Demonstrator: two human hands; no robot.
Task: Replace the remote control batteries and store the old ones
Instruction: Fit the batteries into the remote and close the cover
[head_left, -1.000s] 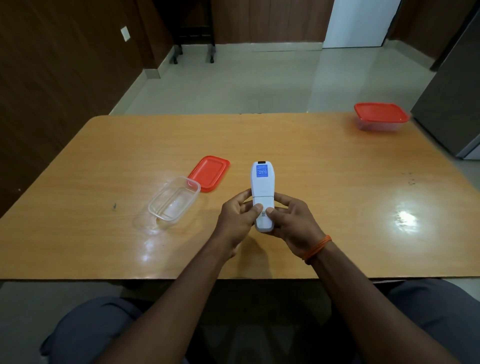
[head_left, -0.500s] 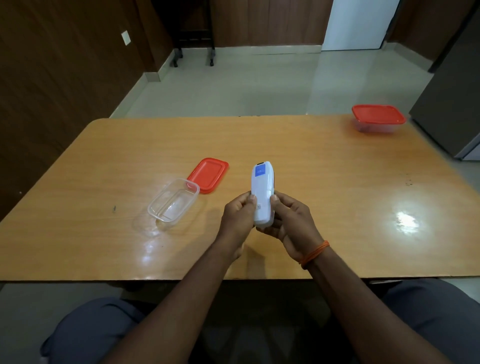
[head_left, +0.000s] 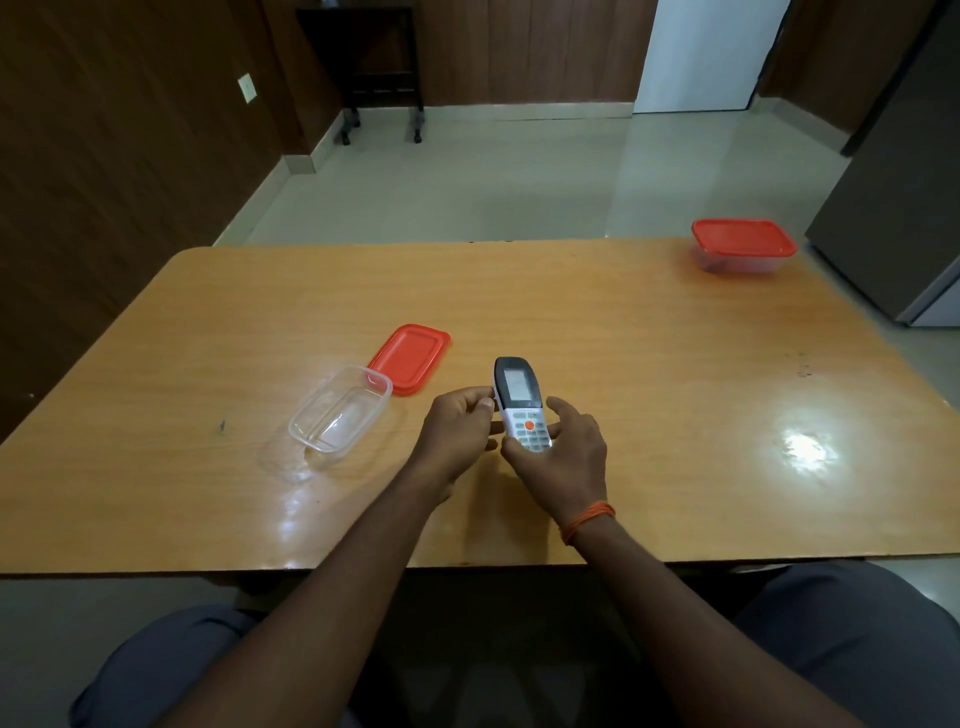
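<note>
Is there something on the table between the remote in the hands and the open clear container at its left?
Nothing visible. Only bare table lies between the remote control and the open container; the red lid lies farther back, off that path.

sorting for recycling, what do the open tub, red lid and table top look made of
The open tub looks like clear glossy plastic; wood grain shows through it. The red lid seems opaque moulded plastic, with a raised rim. The table top is wood-grain laminate or varnished wood, glossy with bright glare.
</note>
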